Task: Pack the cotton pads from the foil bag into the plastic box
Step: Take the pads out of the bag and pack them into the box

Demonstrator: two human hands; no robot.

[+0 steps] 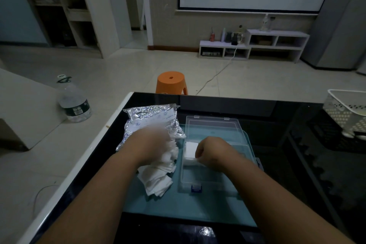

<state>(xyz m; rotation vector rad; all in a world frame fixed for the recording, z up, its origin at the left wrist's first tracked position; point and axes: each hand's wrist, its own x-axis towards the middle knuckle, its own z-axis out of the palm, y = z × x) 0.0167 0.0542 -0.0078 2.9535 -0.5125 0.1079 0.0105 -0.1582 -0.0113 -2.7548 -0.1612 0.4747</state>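
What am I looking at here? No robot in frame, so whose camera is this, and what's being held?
No machine: these are a person's two bare hands, filmed by one wide-angle camera worn on the head, looking down. On a black table lies a teal mat with a clear plastic box, lid open. The right hand curls its fingers on a neat stack of cotton pads inside the box. The left hand, blurred, is at a loose pile of cotton pads beside the foil bag; its grip is unclear.
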